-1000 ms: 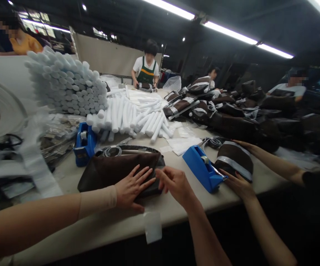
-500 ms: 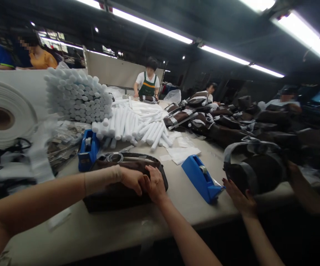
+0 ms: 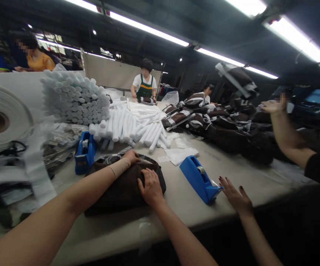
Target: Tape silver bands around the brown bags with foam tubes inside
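Observation:
A dark brown bag (image 3: 121,188) lies on the table in front of me, with a grey edge along its top and a coil of pale cord (image 3: 111,159) at the upper left. My left hand (image 3: 131,156), a beige band around its wrist, reaches across the bag; its fingers curl at the top edge, partly hidden. On the bag's right front side rests my right hand (image 3: 151,186), fingers stretched and a little apart. Blue tape dispensers stand on both sides: one (image 3: 85,153) behind the bag at left, another (image 3: 200,179) to its right.
White foam rods (image 3: 126,123) lie heaped behind the bag, beside a stacked bundle (image 3: 76,98). Brown bags (image 3: 223,129) are piled at right. A co-worker's open hand (image 3: 236,197) is near the right dispenser; their other arm (image 3: 287,129) is raised beneath an airborne bag (image 3: 239,79). A white roll (image 3: 18,107) stands left.
My left hand has moved up to the bag's top edge, away from my right hand, which now lies flatter on the side. The co-worker's bag has left their hands and is in the air.

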A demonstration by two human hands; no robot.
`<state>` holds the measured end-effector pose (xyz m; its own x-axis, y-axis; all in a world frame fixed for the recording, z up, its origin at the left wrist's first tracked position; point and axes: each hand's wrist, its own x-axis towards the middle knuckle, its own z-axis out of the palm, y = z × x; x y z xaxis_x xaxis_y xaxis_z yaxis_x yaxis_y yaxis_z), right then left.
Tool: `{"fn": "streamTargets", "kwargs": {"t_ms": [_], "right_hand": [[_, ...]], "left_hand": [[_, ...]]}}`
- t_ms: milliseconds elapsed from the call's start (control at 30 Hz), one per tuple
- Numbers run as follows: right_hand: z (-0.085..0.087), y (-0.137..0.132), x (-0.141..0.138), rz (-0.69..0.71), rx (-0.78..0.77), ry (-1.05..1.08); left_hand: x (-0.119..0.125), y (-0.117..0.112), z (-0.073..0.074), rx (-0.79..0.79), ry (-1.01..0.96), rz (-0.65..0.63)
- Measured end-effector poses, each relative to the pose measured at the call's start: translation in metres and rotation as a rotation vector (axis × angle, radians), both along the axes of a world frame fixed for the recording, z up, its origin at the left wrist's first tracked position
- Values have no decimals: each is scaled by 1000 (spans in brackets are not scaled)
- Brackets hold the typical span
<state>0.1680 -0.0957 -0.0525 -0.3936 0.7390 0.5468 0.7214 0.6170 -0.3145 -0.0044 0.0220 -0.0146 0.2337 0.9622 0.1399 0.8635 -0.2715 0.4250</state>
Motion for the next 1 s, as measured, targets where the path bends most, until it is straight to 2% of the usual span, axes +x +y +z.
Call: {"fn": "streamTargets", "kwargs": {"t_ms": [133, 233, 367, 467, 600, 667, 733, 833, 933, 1000], "right_hand": [[0, 2, -1, -4, -12, 12], [1, 2, -2, -12, -36, -1], [3, 1, -3, -18, -52, -27], [3, 1, -4, -19, -55, -27], [2, 2, -4, -7, -70, -16], [3, 2, -3, -7, -72, -14], [3, 3, -3, -10, -86, 8], [2, 9, -1, 33, -136, 99], [4, 17, 5, 94, -172, 168], [9, 19, 13, 79, -187, 207]], "left_hand": [[3, 3, 3, 71, -94, -24], [6, -4, 7, 81, -133, -30], [6, -15, 15, 124, -153, 29], [9, -23, 27, 189, -144, 67], [16, -48, 46, 271, -72, -8], [18, -67, 48, 303, -26, -88], [18, -87, 42, 313, 17, -167], [14, -108, 19, 288, 76, -250], [10, -116, -5, 266, 114, -284], [9, -117, -15, 260, 128, -298]]}}
